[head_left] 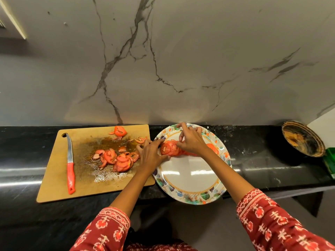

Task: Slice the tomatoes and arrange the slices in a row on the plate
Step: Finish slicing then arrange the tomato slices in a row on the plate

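Observation:
A stack of tomato slices (169, 148) lies on the upper part of the floral-rimmed white plate (190, 178). My left hand (151, 154) holds the stack's left end, fingers curled around it. My right hand (190, 142) pinches slices at the stack's right side, and a row of slices runs on under its palm. Several more tomato slices (117, 159) lie in a wet pile on the wooden cutting board (54, 178). A tomato end piece (119, 131) sits at the board's far edge.
A knife with a red handle (70, 163) lies along the board's left side, blade pointing away. The black counter (262, 160) ends at a marble wall. A round dark dish (302, 139) and a green object (330, 160) stand at the far right.

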